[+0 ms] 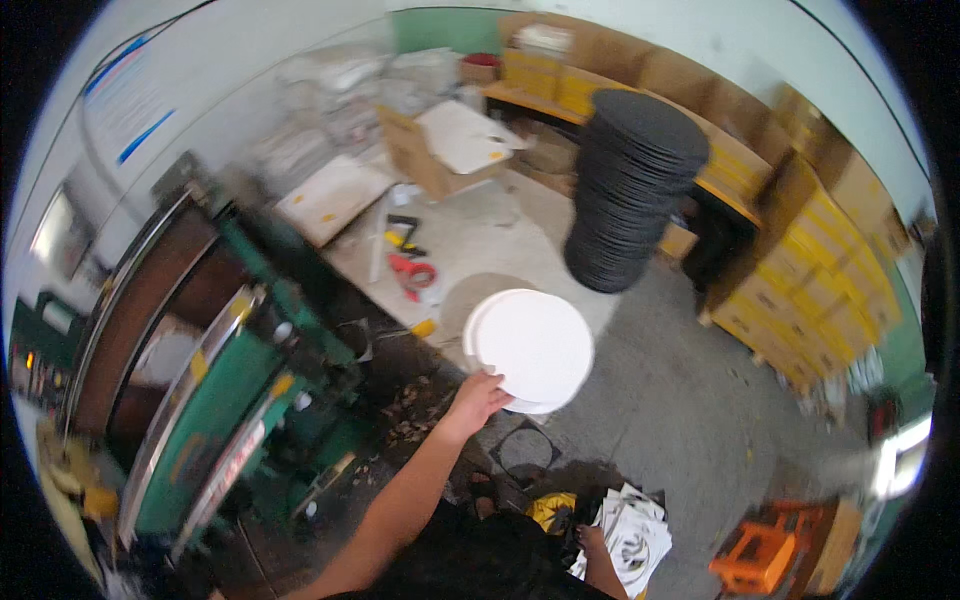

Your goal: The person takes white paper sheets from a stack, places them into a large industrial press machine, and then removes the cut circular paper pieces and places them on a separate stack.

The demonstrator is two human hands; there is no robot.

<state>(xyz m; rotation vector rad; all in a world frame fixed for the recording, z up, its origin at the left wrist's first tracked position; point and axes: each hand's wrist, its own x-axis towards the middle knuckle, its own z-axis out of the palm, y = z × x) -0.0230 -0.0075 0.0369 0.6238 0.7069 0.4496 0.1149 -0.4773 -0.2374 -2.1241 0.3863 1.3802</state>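
Note:
My left hand (475, 405) reaches forward and grips the near left edge of a white round disc (540, 345), thumb on top. More than one white layer shows at the rim, so it looks like a small stack of discs. The stack is over the front corner of a pale work table (520, 225). Low and close to my body, my right hand (592, 540) is beside a pile of white cut sheets (640, 545) with curved cut edges. Its fingers are small and dark here, and I cannot tell whether they grip anything. A yellow bag (552, 510) lies just left of it.
A green machine (230, 400) stands at the left. On the table are a red tape dispenser (412, 275), an open cardboard box (420, 165) and a tall stack of black discs (635, 190). Yellow-brown cartons (810, 280) line the right; an orange stool (755, 555) stands lower right.

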